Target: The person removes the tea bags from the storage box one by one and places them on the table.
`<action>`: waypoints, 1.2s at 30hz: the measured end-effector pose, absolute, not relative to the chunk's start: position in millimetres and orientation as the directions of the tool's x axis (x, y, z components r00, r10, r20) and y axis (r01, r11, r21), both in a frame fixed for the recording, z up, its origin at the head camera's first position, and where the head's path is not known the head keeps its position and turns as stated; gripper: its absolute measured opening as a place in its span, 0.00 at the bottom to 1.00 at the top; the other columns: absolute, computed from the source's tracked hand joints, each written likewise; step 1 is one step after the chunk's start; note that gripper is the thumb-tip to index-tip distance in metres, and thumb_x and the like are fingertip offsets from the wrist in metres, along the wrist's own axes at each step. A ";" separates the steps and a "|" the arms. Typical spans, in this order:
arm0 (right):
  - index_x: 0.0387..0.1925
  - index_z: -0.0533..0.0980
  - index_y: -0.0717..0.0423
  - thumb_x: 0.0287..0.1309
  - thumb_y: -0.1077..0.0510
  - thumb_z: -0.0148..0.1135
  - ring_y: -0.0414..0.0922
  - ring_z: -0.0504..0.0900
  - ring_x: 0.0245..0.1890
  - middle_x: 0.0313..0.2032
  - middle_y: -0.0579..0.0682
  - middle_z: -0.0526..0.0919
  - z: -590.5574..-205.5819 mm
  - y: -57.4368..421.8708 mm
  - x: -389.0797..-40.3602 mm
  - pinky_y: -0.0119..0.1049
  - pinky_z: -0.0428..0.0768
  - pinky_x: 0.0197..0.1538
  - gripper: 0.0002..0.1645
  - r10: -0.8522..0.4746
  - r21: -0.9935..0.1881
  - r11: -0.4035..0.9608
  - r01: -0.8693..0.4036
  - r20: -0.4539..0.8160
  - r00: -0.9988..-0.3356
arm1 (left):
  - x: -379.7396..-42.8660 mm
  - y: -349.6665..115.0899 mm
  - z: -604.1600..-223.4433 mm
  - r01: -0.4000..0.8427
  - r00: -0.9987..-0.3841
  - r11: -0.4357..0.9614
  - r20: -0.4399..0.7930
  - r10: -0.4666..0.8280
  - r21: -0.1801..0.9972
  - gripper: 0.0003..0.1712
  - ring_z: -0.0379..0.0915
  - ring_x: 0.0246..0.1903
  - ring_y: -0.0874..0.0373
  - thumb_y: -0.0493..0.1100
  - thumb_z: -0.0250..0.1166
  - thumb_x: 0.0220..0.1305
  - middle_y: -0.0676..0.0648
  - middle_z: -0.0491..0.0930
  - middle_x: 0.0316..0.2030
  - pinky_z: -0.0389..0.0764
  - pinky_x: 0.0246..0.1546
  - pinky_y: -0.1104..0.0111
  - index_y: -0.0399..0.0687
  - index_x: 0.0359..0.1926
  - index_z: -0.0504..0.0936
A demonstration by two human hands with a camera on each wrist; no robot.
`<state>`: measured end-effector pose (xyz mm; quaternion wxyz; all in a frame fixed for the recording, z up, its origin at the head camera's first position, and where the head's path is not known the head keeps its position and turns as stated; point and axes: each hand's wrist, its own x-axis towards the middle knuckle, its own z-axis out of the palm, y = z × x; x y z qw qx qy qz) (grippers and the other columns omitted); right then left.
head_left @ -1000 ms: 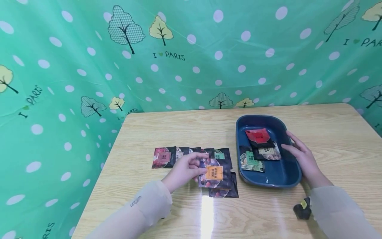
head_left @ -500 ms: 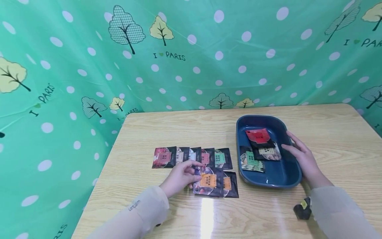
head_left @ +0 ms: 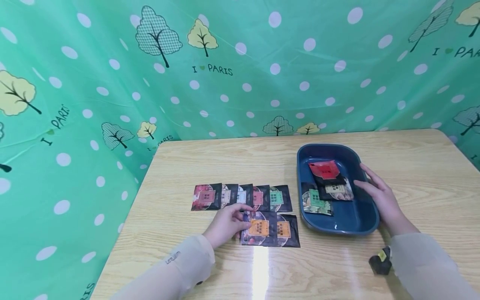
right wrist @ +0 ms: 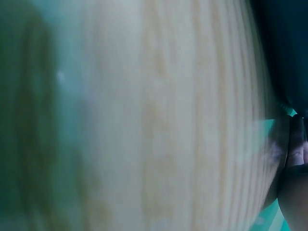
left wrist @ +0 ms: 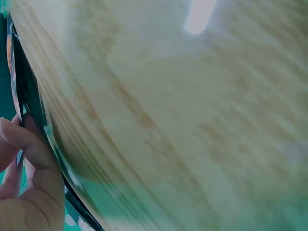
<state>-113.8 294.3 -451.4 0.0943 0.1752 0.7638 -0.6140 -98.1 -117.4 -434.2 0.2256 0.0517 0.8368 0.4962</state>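
Note:
My left hand [head_left: 229,223] pinches the left edge of a black sachet with an orange label and a purple fruit print [head_left: 258,228]. This sachet lies low over the table and overlaps a second orange-labelled sachet [head_left: 288,231] on its right. In the left wrist view, the held sachet [left wrist: 13,72] shows edge-on between thumb and fingers. My right hand [head_left: 384,202] holds the right wall of a dark blue plastic basin [head_left: 354,218], thumb over the rim. Inside lie a red sachet [head_left: 325,171], a beige-labelled one [head_left: 339,191] and a green-labelled one [head_left: 316,202].
Behind the held sachet, a row of overlapping sachets runs from a dark red one [head_left: 205,196] to a green-labelled one [head_left: 279,198]. A small black object [head_left: 380,262] is beside the right sleeve. A green polka-dot curtain [head_left: 240,83] hangs behind the wooden table [head_left: 225,162].
My left hand has brought the held sachet left and down, off most of the second orange-labelled sachet, now beside it. My right hand and the basin have stayed put.

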 end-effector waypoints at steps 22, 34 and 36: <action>0.76 0.43 0.24 0.68 0.34 0.50 0.62 0.27 0.77 0.78 0.50 0.27 -450.2 294.4 -116.1 0.73 0.40 0.70 0.43 0.149 -0.907 0.181 0.381 -0.357 -0.922 | -96.5 -109.3 -434.7 0.064 -0.934 0.737 -0.220 0.282 0.673 0.20 0.69 0.25 0.62 0.40 0.73 0.56 0.54 0.75 0.27 0.72 0.29 0.71 0.50 0.51 0.83; 0.76 0.43 0.24 0.68 0.34 0.50 0.62 0.28 0.77 0.78 0.49 0.28 -450.7 293.9 -115.2 0.74 0.40 0.70 0.42 0.154 -0.909 0.184 0.375 -0.350 -0.924 | -95.8 -107.7 -434.6 0.063 -0.952 0.778 -0.197 0.235 0.625 0.20 0.68 0.36 0.59 0.41 0.75 0.53 0.51 0.74 0.37 0.74 0.38 0.66 0.52 0.48 0.84; 0.76 0.43 0.24 0.68 0.34 0.51 0.62 0.28 0.77 0.78 0.49 0.28 -450.7 293.9 -115.1 0.73 0.40 0.70 0.42 0.154 -0.909 0.184 0.373 -0.348 -0.925 | -95.4 -107.6 -434.8 0.068 -0.953 0.781 -0.191 0.234 0.621 0.19 0.68 0.36 0.59 0.41 0.75 0.53 0.50 0.73 0.37 0.73 0.38 0.66 0.52 0.48 0.84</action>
